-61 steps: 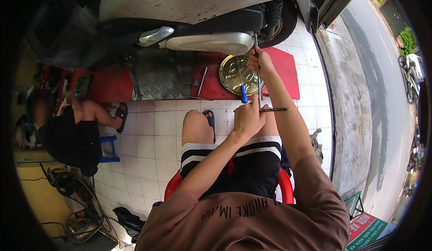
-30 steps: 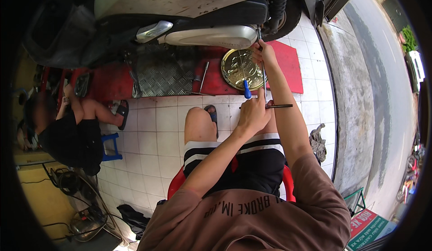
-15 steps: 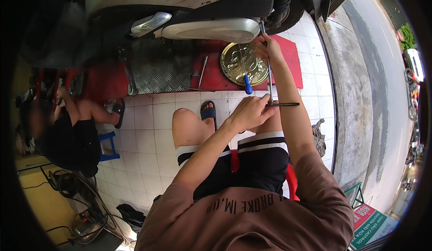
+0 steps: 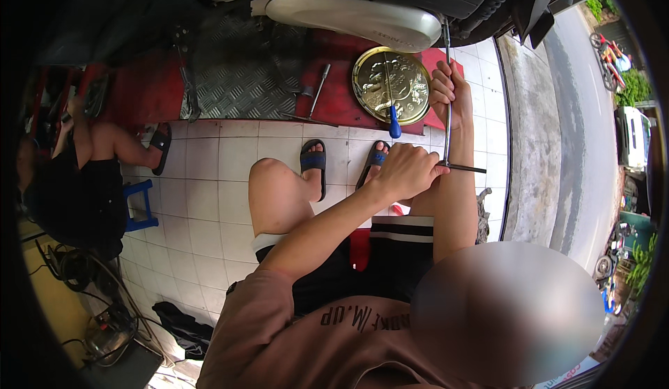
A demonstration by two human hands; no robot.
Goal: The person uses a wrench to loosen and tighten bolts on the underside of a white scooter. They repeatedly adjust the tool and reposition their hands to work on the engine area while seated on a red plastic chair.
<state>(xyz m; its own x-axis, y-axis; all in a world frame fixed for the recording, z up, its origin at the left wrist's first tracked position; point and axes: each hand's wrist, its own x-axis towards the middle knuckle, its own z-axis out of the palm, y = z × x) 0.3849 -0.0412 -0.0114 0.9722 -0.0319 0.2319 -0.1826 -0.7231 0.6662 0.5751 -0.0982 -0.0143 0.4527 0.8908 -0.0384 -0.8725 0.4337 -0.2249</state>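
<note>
A long metal T-handle wrench [image 4: 448,134] runs from under the rear of a scooter [image 4: 355,21] toward me. Its far end meets the scooter behind the pale side cover; the exact contact is too small to make out. My left hand [image 4: 410,171] is closed on the crossbar at the near end, and the bar's dark other half sticks out to the right. Farther up, the fingers of my right hand [image 4: 449,90] curl round the shaft. Left of that hand, a round gold tray [image 4: 411,86] carries a blue-handled screwdriver [image 4: 394,120], its handle overhanging the rim.
Under the scooter lies a red platform [image 4: 334,47] with a metal tread plate [image 4: 240,75]. A metal rod-like tool [image 4: 320,89] rests on it. At left, a person [image 4: 77,173] sits near a blue stool [image 4: 141,206]. Cables and a machine [image 4: 115,333] stand lower left; a road [image 4: 592,124] runs at right.
My view has shifted, so the scooter and platform sit higher in the picture. The crossbar has tilted slightly. Both hands stay on the wrench, and my right hand looks a little nearer to me along the shaft.
</note>
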